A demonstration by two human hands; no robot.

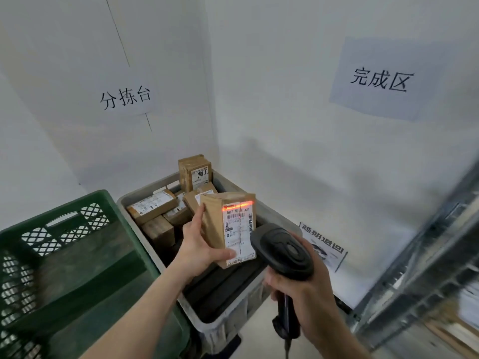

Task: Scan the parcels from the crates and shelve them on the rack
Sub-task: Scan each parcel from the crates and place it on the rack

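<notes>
My left hand (199,246) grips a small brown cardboard parcel (228,226) upright above the grey crate (223,317), its white label facing me. A red scan line glows across the top of the label. My right hand (303,299) grips a black handheld scanner (282,251) just right of the parcel, its head pointing at the label. Several more brown parcels (153,206) lie at the far end of the grey crate, and one (194,172) stands upright at the back.
A green plastic crate (64,255) with lattice sides stands left of the grey one. The metal rack (425,268) rises at the right edge, blurred. White walls carry paper signs (127,97); another sign (324,246) lies beside the grey crate.
</notes>
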